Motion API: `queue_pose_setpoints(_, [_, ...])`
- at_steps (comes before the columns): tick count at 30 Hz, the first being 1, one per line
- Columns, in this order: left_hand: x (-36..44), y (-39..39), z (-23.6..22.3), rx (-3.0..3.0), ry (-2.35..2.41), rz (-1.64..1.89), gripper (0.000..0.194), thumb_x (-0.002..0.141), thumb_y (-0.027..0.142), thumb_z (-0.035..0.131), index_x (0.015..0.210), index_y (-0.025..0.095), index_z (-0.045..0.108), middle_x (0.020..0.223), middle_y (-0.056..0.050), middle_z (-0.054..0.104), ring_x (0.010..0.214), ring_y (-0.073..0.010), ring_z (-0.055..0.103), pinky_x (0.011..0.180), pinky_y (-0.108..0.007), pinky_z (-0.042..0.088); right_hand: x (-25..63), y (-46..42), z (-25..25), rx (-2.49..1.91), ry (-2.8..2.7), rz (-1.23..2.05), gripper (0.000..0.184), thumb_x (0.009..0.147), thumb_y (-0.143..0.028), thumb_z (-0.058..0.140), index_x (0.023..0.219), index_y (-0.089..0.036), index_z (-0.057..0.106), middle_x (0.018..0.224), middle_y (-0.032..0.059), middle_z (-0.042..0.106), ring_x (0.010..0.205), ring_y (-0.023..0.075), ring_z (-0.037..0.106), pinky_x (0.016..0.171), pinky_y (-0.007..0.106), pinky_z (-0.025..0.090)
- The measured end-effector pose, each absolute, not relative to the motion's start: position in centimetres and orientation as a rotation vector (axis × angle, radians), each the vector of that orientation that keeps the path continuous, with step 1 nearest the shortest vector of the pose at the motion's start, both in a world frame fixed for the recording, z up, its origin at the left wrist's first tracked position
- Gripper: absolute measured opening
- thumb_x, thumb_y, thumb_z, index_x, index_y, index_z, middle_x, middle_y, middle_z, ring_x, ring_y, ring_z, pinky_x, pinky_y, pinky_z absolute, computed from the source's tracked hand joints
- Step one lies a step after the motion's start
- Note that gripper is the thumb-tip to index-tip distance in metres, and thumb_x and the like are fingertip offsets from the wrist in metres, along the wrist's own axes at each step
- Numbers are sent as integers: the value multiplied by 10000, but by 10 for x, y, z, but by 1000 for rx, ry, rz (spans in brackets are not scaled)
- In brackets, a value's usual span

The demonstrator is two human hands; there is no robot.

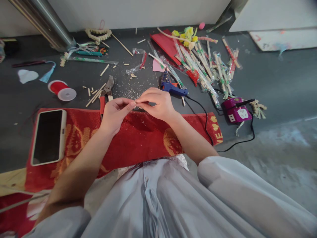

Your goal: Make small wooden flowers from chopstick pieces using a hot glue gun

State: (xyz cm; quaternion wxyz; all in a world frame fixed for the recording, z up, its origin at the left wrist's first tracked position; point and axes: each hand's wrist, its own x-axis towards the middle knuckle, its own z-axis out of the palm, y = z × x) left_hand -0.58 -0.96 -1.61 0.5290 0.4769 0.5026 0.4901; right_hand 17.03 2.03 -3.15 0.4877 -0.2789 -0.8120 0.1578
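Over the far edge of a red towel (146,138), my left hand (115,114) and my right hand (157,102) meet fingertip to fingertip. Both are pinched closed around something very small, mostly hidden by the fingers; its kind cannot be made out. Just beyond my left hand lie pruning shears (108,86) with red handles, partly covered by that hand. Short pale sticks (95,95) are scattered beside the shears. A blue hot glue gun (173,87) rests just past my right hand, its black cord running to the right.
A phone (48,137) lies on the towel's left end, with a spool of red ribbon (61,90) beyond it. Wrapped sticks (200,66) pile up at the back right near a purple power socket block (237,109). A metal post (53,24) stands back left.
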Motion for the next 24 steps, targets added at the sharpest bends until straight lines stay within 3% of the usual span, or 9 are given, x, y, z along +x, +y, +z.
queue_pose_setpoints(9, [-6,-9,-15,1313,1338,1096,54,714,204,771,697,184,724,723,-20,717,694,-150,652,691,-283,520,177,25,-28,-752,-1966,774,169,863,-307,688,781,-183,767,786,33,759,727,120,673,682,255,512])
queue_pose_setpoints(18, [-12,-5,-14,1385,1293,1004,63,715,219,759,664,199,728,670,-13,688,627,-141,608,661,-287,495,178,24,-24,-756,-2012,830,125,850,-221,677,767,-167,754,763,22,746,714,109,657,677,239,477])
queue_pose_setpoints(24, [-15,-1,-19,1354,1357,1047,93,701,264,777,710,191,719,711,-18,693,667,-147,613,687,-295,503,180,25,-23,-872,-1923,835,123,874,-218,601,774,-158,640,764,13,676,705,105,589,664,241,464])
